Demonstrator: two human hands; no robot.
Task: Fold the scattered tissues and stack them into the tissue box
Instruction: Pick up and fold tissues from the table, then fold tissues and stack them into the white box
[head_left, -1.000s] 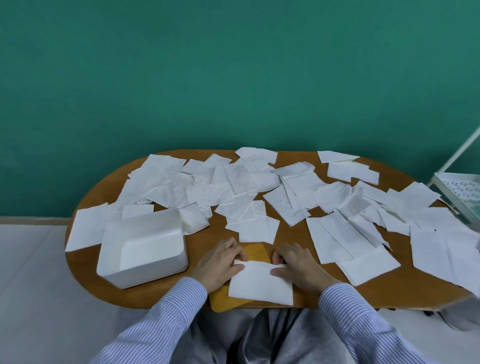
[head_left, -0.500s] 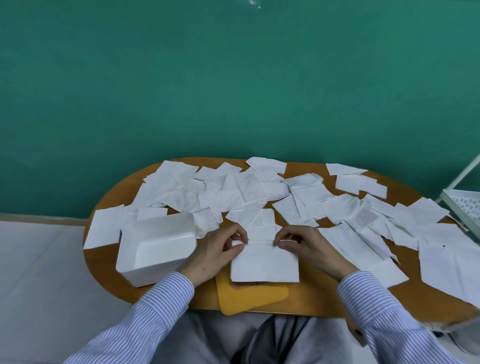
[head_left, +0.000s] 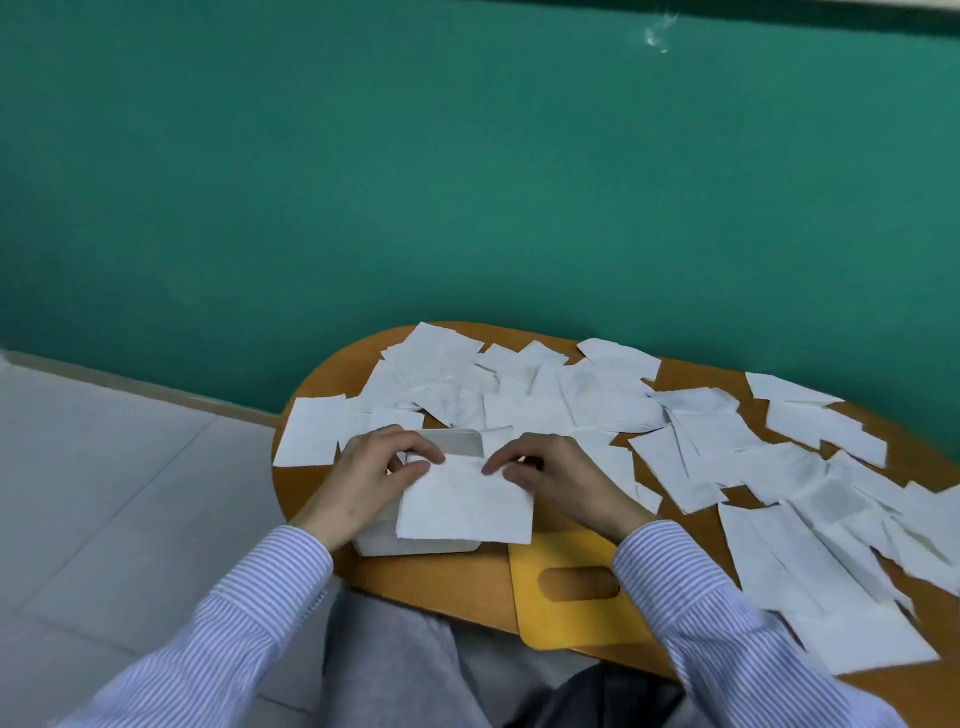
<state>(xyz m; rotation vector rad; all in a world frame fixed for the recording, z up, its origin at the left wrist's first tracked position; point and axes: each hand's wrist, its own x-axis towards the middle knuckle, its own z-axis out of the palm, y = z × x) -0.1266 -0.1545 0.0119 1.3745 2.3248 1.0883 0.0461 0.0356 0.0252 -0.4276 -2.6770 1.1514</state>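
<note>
A folded white tissue hangs over the white tissue box, covering most of it. My left hand pinches the tissue's upper left edge and my right hand pinches its upper right edge. Only the box's far rim and its near wall show. Several unfolded white tissues lie scattered across the oval wooden table, from behind the box to the far right.
The yellow box lid with an oval slot lies at the table's near edge, right of the box. One tissue overhangs the table's left end. A green wall stands behind; grey floor lies to the left.
Both hands have lifted the folded tissue off the yellow lid and carried it left over the box. The camera has turned left, so the table sits further right in view.
</note>
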